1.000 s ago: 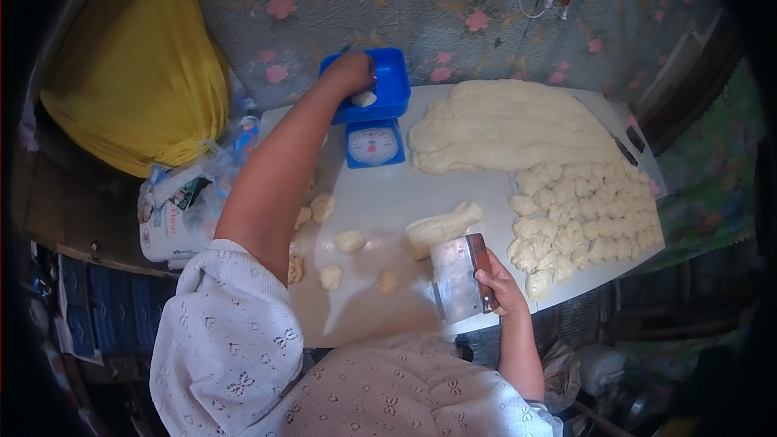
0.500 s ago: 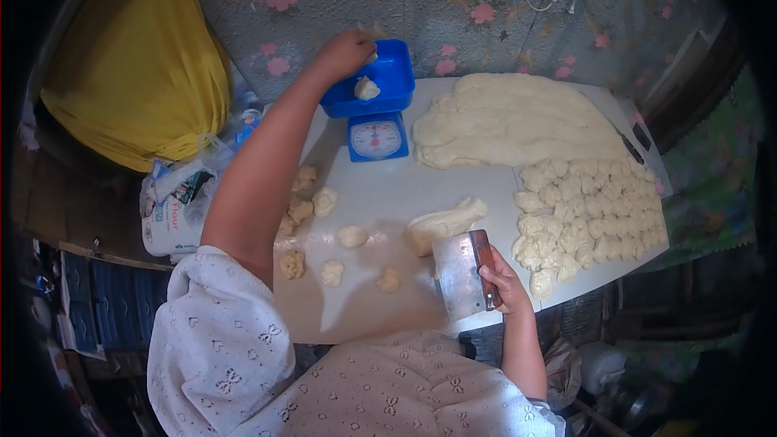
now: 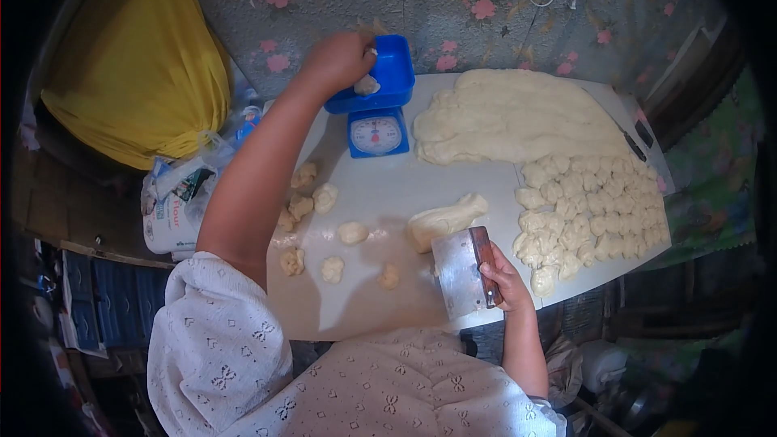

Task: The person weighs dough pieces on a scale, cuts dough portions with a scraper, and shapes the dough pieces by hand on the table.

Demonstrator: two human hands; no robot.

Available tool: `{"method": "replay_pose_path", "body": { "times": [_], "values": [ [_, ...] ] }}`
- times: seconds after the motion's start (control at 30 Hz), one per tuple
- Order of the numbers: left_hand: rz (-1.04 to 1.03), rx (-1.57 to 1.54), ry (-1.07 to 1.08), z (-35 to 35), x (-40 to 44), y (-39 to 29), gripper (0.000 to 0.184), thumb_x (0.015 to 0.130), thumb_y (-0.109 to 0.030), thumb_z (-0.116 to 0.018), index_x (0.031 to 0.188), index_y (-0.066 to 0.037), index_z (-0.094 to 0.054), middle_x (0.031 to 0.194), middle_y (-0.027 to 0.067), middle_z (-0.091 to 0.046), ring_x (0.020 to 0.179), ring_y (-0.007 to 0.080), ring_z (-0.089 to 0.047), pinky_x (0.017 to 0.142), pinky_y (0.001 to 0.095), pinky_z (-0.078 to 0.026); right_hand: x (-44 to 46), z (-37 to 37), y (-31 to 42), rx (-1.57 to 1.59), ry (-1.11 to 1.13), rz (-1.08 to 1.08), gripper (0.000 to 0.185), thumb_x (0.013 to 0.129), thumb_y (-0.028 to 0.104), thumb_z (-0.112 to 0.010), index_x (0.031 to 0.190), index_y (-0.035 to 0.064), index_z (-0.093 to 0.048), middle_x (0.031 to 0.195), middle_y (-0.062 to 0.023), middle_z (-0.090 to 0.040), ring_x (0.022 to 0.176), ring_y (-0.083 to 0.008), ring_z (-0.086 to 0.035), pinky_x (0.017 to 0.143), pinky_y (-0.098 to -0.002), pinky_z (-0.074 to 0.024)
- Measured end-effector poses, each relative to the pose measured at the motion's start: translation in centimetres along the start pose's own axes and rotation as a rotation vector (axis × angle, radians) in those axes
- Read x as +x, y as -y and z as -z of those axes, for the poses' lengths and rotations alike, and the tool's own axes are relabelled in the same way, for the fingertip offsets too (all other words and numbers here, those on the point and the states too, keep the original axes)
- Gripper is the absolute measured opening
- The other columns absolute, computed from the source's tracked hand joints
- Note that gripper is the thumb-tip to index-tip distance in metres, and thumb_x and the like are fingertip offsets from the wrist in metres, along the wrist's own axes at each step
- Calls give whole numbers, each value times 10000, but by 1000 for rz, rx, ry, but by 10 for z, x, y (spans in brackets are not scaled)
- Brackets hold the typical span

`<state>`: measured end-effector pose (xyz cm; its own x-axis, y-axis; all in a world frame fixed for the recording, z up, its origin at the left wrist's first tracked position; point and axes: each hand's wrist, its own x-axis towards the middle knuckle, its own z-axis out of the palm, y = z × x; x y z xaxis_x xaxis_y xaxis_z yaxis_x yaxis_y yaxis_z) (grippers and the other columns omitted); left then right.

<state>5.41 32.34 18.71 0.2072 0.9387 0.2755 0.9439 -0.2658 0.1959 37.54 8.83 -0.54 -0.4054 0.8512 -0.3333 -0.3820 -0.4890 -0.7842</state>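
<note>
My left hand point(image 3: 344, 58) is over the left side of the blue tray point(image 3: 393, 95) on a kitchen scale point(image 3: 377, 134). Its fingers are pinched, and a small pale bit of dough shows at the tips. A dough piece point(image 3: 367, 85) lies in the tray, partly behind the hand. Near the front of the table, my right hand point(image 3: 507, 277) grips the wooden handle of a bench scraper point(image 3: 460, 275). The blade is close to a strip of dough point(image 3: 445, 222). Several small dough pieces point(image 3: 353, 233) are scattered to the left.
A large slab of dough point(image 3: 518, 117) covers the back right of the table point(image 3: 356, 307). Rows of dough pieces point(image 3: 595, 214) sit in front of it. At the left are a flour bag point(image 3: 171, 214) and a yellow cloth point(image 3: 137, 73). A dark-handled tool point(image 3: 634, 146) lies at the right edge.
My left hand has shifted slightly toward the right and nearer, now partly covering the dough piece in the tray. The right hand with the bench scraper is almost unmoved.
</note>
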Motion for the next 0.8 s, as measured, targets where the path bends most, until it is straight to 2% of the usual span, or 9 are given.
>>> {"method": "replay_pose_path", "body": {
  "times": [0.03,0.17,0.23,0.37,0.43,0.57,0.63,0.8],
  "values": [
    [-37,22,-64,1,-1,-2,391,789,-300,-589,1115,-84,-600,854,206,-647,847,347,-619,750,429,-479,0,0,0,3,-1,-4,717,779,244,-686,1364,56,-317,1191,-10,-490,1027,-106,-472,840,-228,-384],
    [-11,6,-88,9,-1,-11,474,772,-235,-631,1213,-104,-518,872,182,-650,849,336,-624,746,422,-484,0,3,-2,9,6,-12,716,778,238,-686,1364,58,-317,1173,-3,-497,1002,-98,-478,824,-223,-388],
    [56,19,-4,13,1,-14,511,769,-226,-652,1245,-151,-481,1007,152,-641,952,325,-609,807,423,-486,1,-1,-2,20,-12,9,717,778,233,-687,1368,62,-316,1140,7,-503,935,-81,-479,768,-204,-389],
    [-29,-36,-114,1,6,0,465,770,-183,-651,1211,-130,-512,959,163,-646,920,324,-613,778,411,-482,1,3,-3,16,2,-5,723,778,233,-688,1372,64,-312,1134,11,-503,886,-72,-474,724,-194,-384],
    [-33,-64,-136,-4,8,4,403,793,-154,-612,1187,-121,-534,962,158,-647,936,321,-608,794,407,-479,0,3,-3,39,-15,6,684,774,192,-686,1342,24,-343,1145,-26,-527,1004,-106,-512,874,-233,-399],
    [-9,-93,-152,-7,11,10,338,814,-126,-562,1150,-96,-561,960,152,-649,926,319,-612,797,404,-480,-1,0,-1,34,-23,17,683,774,191,-686,1341,22,-343,1145,-27,-527,1008,-109,-513,880,-235,-397],
    [20,-96,-158,-5,10,12,337,801,-111,-515,1131,-101,-583,972,178,-637,923,345,-602,790,427,-478,0,2,-2,31,-14,19,688,773,187,-687,1344,24,-340,1151,-30,-527,1015,-111,-512,883,-237,-397],
    [27,-109,-161,1,6,13,323,799,-122,-522,1113,-97,-593,971,163,-644,917,334,-607,791,419,-482,1,9,-7,27,-20,-6,694,773,181,-688,1350,25,-337,1155,-29,-526,1020,-111,-510,887,-240,-396]
  ]
}}
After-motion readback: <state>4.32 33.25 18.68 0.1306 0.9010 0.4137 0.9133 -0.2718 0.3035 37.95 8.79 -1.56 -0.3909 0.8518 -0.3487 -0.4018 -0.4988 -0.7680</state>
